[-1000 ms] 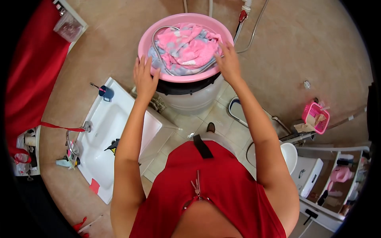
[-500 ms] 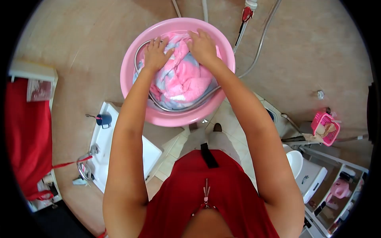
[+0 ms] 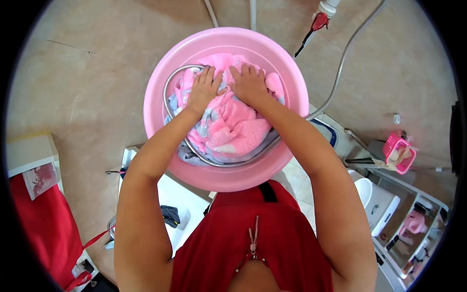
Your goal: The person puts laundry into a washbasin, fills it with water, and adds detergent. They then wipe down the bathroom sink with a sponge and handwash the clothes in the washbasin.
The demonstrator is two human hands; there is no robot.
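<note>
Left arm (image 3: 168, 141): reaching from the lower left toward the middle, bent gently at the elbow, crossing the left rim of the basin (image 3: 238, 182).
Right arm (image 3: 296, 131): reaching from the lower right, a little bent, slanting inward across the right rim, angled toward the other arm like one side of a narrowing V.
Left hand (image 3: 206, 90): palm down on the pink fabric (image 3: 236, 129), unfolded rather than curled, pointing away from the body; small gaps between the fingers, thumb held out toward the right; pressing or resting on top, hard to tell which; not clamped on anything visible.
Right hand (image 3: 249, 85): palm down on the same fabric, just beside the left hand; fingers apart and lying forward over the folds, thumb out to the left; touching from above, without a visible pinch.
Between the thumbs: a narrow strip of pink fabric.
Pink fabric: fluffy, marked with grey-blue and white patches, bunched in a heap inside the basin, under both palms and spreading toward the near side.
Basin: pink, round, just in front of the red top (image 3: 255, 226).
Hose (image 3: 168, 92): metallic, curving inside the basin around the left and near sides of the heap, then passing out of sight beneath the right forearm.
Lower left: white sink (image 3: 192, 197), with a dark cloth (image 3: 170, 215) on it.
Right: pink basket (image 3: 401, 155), well apart from the basin.
</note>
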